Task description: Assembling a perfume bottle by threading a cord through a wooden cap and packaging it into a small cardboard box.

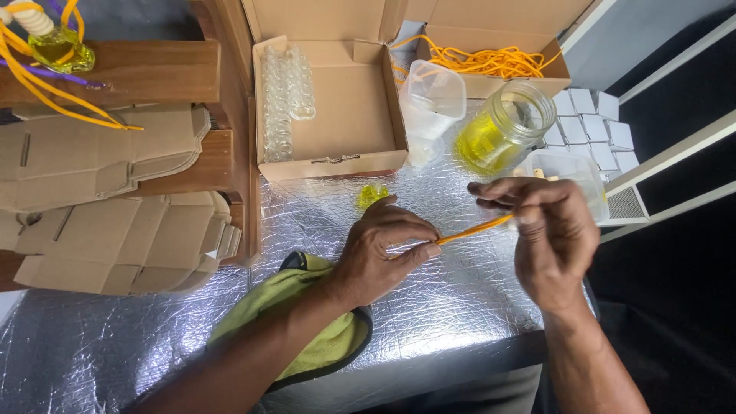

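Hands meet over a foil-covered table (460, 307). Left hand (379, 253) has fingers curled, thumb and forefinger pinched on the near end of an orange cord (475, 228); whether anything else sits in that fist cannot be told. Right hand (548, 230), at three o'clock from the left, pinches the cord's far end between closed fingertips. Cord runs taut between both hands. Small yellow glass piece (372, 195) lies at twelve o'clock, just beyond the left knuckles. Green cloth (322, 345) lies under the left forearm. Open cardboard box (353, 107) holds clear glass bottles (287, 96). Glass jar (506, 126) of yellow liquid stands at one o'clock, beside a clear plastic cup (433, 100).
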